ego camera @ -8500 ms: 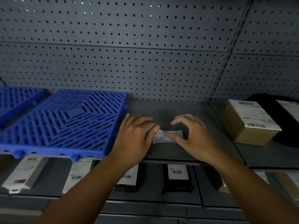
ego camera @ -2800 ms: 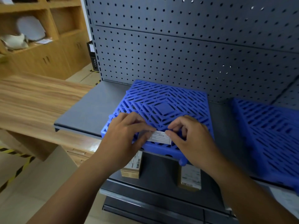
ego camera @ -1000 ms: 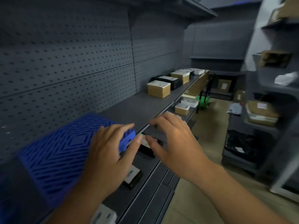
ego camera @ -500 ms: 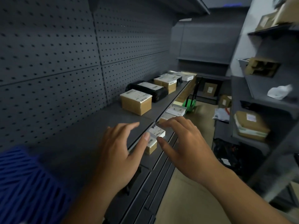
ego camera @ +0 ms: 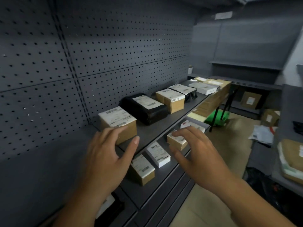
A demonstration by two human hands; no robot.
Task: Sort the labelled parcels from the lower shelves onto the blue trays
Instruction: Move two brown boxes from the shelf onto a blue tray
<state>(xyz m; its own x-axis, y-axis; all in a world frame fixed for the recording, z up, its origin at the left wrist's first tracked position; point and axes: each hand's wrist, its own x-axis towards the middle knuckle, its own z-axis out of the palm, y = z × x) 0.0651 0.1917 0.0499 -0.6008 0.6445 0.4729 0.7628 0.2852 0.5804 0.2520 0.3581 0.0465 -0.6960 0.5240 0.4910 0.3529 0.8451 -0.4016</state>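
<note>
Along the lower shelf (ego camera: 157, 181), in the head view, we have swung off the blue trays, now out of frame, and our left hand (ego camera: 106, 154) and right hand (ego camera: 198, 156) hang empty and spread over the labelled parcels (ego camera: 158, 154), the right nearest a small brown box (ego camera: 177, 142): a fresh pick, we judge.

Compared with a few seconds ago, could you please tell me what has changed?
Both hands let go of the small white label pinched at a blue tray. The view swung right; the trays are out of sight. The left hand and right hand now reach open, the right over a small brown parcel on the lower shelf. The parcels stay shelved.
</note>
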